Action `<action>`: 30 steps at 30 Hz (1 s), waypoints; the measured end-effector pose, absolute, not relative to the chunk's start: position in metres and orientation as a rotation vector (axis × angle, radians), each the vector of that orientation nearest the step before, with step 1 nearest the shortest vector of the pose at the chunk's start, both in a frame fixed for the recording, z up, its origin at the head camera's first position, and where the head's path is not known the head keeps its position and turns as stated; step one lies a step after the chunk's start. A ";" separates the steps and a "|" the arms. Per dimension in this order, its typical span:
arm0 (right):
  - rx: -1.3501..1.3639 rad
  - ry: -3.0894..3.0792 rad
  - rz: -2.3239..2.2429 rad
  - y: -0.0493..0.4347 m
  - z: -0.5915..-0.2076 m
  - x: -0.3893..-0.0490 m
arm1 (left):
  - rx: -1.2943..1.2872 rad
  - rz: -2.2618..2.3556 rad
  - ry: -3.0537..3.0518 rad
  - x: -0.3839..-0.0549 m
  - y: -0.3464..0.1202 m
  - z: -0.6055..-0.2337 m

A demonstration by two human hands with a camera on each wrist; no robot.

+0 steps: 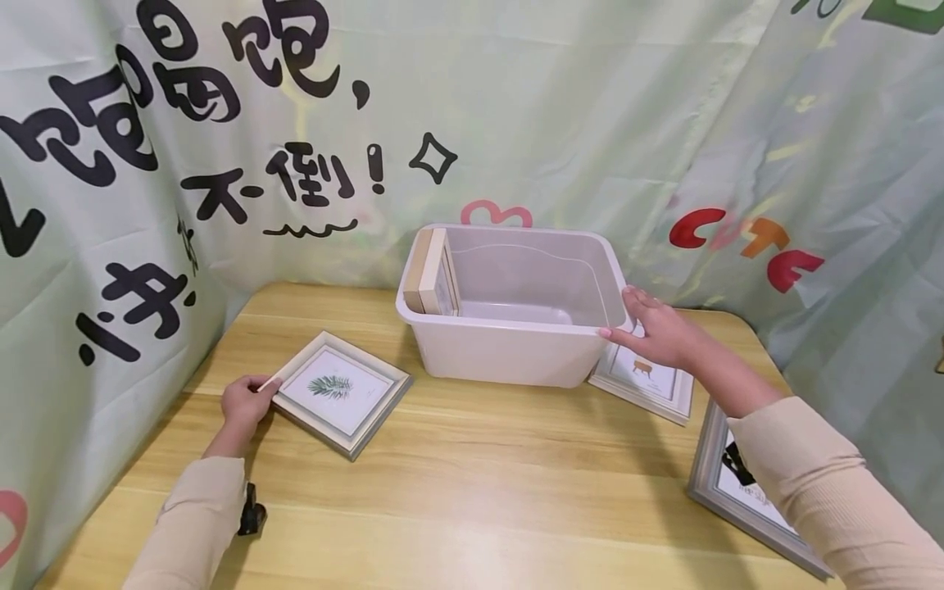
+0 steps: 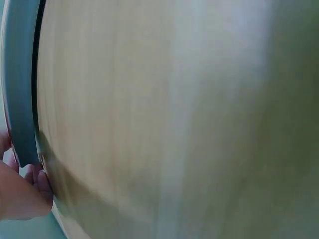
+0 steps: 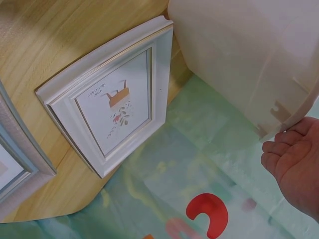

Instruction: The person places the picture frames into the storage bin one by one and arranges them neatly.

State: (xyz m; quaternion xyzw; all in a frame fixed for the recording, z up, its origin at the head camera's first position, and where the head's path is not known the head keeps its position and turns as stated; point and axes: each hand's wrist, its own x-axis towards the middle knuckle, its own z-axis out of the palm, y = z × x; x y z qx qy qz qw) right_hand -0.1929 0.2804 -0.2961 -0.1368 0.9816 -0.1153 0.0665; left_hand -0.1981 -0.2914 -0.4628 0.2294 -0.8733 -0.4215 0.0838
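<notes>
My left hand (image 1: 247, 403) pinches the left corner of a picture frame (image 1: 295, 373) with a green leaf print. That frame has a pale border and grey outer sides; in the left wrist view its grey side (image 2: 22, 84) runs along the edge, with the fingers at its lower end. My right hand (image 1: 660, 328) holds the right rim of a pale plastic storage bin (image 1: 509, 352). In the right wrist view its fingers (image 3: 281, 149) curl against the underside of the rim. Inside the bin, light wooden picture frames (image 1: 435, 279) stand upright against the left wall.
A white picture frame (image 3: 112, 97) with a plant print lies right of the bin, partly under my right hand in the head view. Nearer the right edge lies a larger grey frame (image 1: 708, 475), partly behind the sleeve. A printed cloth (image 1: 560, 106) hangs around the wooden table (image 1: 442, 492).
</notes>
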 end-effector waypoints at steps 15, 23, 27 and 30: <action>-0.421 2.972 -0.341 0.281 -0.297 -0.194 | 0.688 -1.690 -2.214 -0.198 -0.281 -0.446; -0.418 2.970 -0.335 0.281 -0.297 -0.194 | 0.534 -1.746 -2.084 -0.201 -0.285 -0.446; -0.410 2.968 -0.336 0.280 -0.297 -0.193 | 0.417 -1.773 -2.014 -0.218 -0.304 -0.468; -0.414 2.974 -0.340 0.281 -0.297 -0.193 | 0.426 -1.850 -1.955 -0.233 -0.316 -0.484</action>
